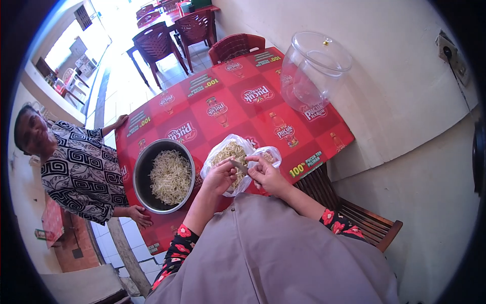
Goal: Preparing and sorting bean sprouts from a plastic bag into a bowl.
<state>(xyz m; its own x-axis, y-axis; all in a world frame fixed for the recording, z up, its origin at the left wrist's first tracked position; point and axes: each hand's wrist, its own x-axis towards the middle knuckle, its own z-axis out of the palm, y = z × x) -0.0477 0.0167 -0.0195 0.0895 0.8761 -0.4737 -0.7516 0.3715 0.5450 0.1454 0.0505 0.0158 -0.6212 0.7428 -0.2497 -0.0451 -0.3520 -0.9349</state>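
My right hand grips a small knife, whose grey blade points left across a bag. At the blade's far end are the pinched fingers of my left hand; anything between them is too small to make out. Beneath both hands sits an opened clear plastic bag of bean sprouts. Against its right side rests a smaller plastic bag holding pale brownish bits. To the left stands a large metal pot with a heap of bean sprouts in it.
The red printed tablecloth covers the table. A clear rounded plastic container stands by the wall at the far right. A person in a patterned shirt rests both hands on the left edge. A slatted wooden chair is at my right.
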